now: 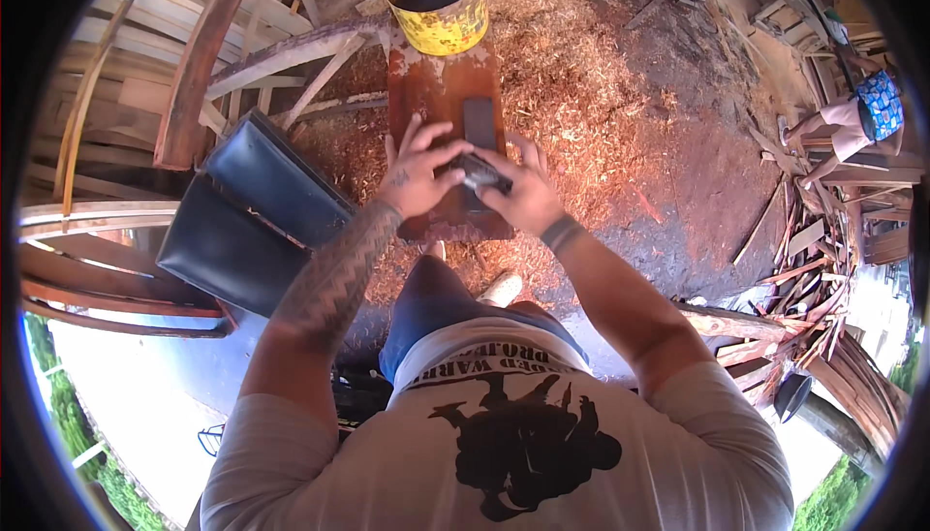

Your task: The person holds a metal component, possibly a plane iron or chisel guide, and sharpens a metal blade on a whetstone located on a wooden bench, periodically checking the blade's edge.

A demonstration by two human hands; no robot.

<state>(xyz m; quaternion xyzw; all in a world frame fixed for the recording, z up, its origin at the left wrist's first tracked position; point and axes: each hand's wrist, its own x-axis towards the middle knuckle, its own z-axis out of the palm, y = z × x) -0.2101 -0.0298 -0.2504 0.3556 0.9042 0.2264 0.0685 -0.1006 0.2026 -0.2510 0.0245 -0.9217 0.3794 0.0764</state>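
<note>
Dark block (487,174) gripped between both hands, over the desk (417,95).
Left hand (418,177) and right hand (530,194) close on it above a dark slab (479,122); a yellow bucket (444,32) occupies the desk's far end. Black cushions (237,250) crowd the left, before stacked planks (107,109); shavings (581,95) litter the floor (712,177); another person (877,109) at far right.

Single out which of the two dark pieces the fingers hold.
The shiny piece, gripped between the left hand and right hand; the other, a matte bar, lies flat on the board.
</note>
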